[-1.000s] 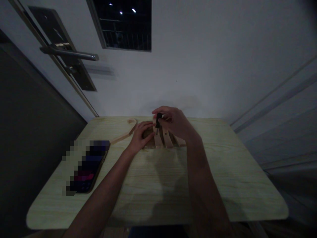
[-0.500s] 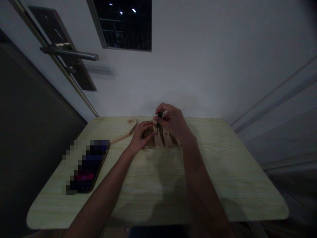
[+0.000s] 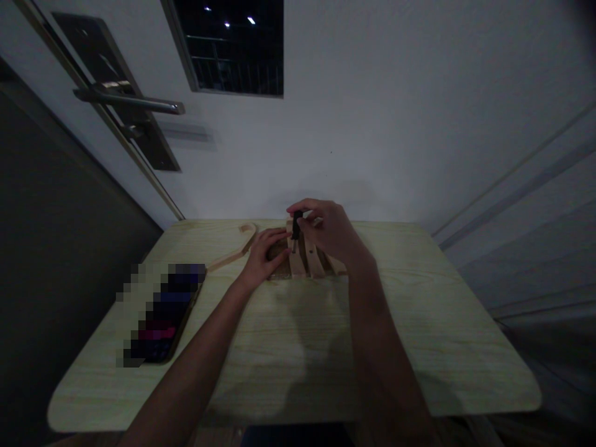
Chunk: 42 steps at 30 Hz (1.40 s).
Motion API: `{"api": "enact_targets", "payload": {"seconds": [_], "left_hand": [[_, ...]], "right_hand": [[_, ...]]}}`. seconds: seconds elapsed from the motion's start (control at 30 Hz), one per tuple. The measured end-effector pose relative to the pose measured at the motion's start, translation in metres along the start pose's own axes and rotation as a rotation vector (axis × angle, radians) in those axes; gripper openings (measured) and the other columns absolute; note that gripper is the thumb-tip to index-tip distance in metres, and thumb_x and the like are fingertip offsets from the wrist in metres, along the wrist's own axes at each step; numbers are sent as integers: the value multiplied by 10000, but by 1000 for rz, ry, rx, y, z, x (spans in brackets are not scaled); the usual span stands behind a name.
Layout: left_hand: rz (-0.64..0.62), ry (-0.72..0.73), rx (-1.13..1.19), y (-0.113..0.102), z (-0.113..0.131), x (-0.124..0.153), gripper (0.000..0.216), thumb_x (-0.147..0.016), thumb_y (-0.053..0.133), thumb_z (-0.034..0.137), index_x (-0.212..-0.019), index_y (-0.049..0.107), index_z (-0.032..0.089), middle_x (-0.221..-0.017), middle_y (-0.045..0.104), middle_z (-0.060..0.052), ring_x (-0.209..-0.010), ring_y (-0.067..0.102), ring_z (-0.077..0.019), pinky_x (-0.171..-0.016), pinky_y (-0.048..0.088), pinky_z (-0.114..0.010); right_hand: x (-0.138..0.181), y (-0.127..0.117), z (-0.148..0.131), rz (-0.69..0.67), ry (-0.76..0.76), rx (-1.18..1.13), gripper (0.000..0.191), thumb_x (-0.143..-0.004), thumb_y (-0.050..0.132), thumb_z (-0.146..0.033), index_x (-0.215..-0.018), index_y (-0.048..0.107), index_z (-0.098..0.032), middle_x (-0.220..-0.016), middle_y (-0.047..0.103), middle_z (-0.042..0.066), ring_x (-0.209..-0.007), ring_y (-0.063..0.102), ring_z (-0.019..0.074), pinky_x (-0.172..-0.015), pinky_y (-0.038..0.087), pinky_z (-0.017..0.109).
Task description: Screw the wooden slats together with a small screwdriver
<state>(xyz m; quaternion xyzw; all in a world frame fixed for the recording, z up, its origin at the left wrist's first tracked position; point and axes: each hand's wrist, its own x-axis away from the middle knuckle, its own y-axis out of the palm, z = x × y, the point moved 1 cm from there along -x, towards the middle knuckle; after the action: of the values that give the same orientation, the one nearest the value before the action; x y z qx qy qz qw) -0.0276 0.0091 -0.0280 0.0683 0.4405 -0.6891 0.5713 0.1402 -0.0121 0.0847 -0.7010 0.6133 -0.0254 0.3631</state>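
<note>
My right hand point(image 3: 326, 226) is closed around the black handle of a small screwdriver point(image 3: 297, 225), which stands nearly upright. Its metal shaft points down at a pale wooden strip point(image 3: 298, 267). Beside it, a second pale strip point(image 3: 315, 264) with a dark hole lies across a brown board point(image 3: 279, 272). Part of another strip shows under my right wrist. My left hand point(image 3: 261, 256) rests on the left part of the board, thumb and fingers spread apart, fingertips touching near the strip and the shaft. The screwdriver's tip is too small to make out exactly.
A curved, hook-shaped wooden piece point(image 3: 233, 256) lies left of my left hand. A phone point(image 3: 174, 316), partly blurred out, lies on the left of the pale wood-grain table point(image 3: 428, 335). Behind the table stands a white door point(image 3: 395, 124) with a metal handle point(image 3: 135, 102).
My right hand has shifted slightly and its fingers have changed position on the screwdriver handle, which has tilted a little. My left hand stays in place.
</note>
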Motion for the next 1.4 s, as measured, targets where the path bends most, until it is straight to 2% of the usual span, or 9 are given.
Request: {"api": "enact_targets", "payload": {"seconds": [0.13, 0.3, 0.47, 0.6, 0.9, 1.1, 1.3, 1.4], "left_hand": [[15, 3, 3, 1, -1, 0, 329, -841, 585, 358, -1151, 587, 245, -1182, 600, -64, -1128, 518, -223, -990, 400, -437], [17, 23, 15, 1, -2, 1, 329, -846, 577, 367, -1155, 578, 254, -1183, 599, -59, -1129, 516, -222, -988, 399, -437], [11, 9, 6, 1, -3, 1, 322, -838, 593, 353, -1143, 585, 252, -1183, 598, -58, -1130, 518, -221, -993, 394, -445], [8, -1, 2, 1, -2, 1, 315, -838, 595, 339, -1140, 589, 249, -1185, 598, -59, -1133, 521, -221, -1002, 387, -448], [-6, -20, 11, -1, 0, 0, 322, -838, 584, 358, -1140, 593, 249, -1187, 601, -67, -1132, 518, -233, -998, 386, -468], [-3, -27, 8, 0, -1, 1, 324, -840, 581, 357, -1145, 594, 249, -1190, 600, -65, -1138, 515, -231, -1002, 388, -459], [12, -3, 5, 1, -3, 1, 334, -840, 578, 372, -1155, 585, 262, -1190, 601, -59, -1133, 515, -231, -994, 395, -459], [7, 2, 1, 1, -4, 1, 338, -842, 578, 369, -1162, 582, 262, -1200, 597, -60, -1140, 511, -231, -996, 393, -458]], "right_hand": [[0, -2, 1, 28, -6, 45, 237, -758, 591, -204, -981, 669, -183, -799, 657, 12, -565, 534, 78, -576, 438, 222], [-1, 0, 4, 28, -27, 61, 147, -761, 631, -285, -863, 667, -185, -763, 642, 5, -581, 525, 83, -605, 447, 231], [-2, 1, 3, 26, -14, 19, 112, -765, 614, -246, -836, 650, -167, -797, 657, 18, -621, 553, 90, -604, 461, 225], [-1, 2, 3, 29, -40, -24, 191, -747, 616, -200, -928, 660, -158, -887, 670, 34, -645, 580, 90, -619, 481, 225], [1, -2, -4, -29, -24, 4, 306, -767, 471, -90, -962, 699, -156, -967, 705, 63, -711, 627, 111, -661, 506, 247], [0, -2, -2, -14, -14, 8, 264, -780, 521, -146, -985, 684, -172, -902, 703, 36, -602, 581, 88, -600, 483, 231], [0, -4, 1, 22, -3, 25, 251, -720, 678, -247, -963, 691, -183, -805, 671, 19, -588, 547, 84, -567, 447, 216], [0, -3, 2, 5, -8, 16, 191, -740, 671, -306, -885, 689, -182, -740, 651, 4, -573, 534, 82, -561, 435, 216]]}}
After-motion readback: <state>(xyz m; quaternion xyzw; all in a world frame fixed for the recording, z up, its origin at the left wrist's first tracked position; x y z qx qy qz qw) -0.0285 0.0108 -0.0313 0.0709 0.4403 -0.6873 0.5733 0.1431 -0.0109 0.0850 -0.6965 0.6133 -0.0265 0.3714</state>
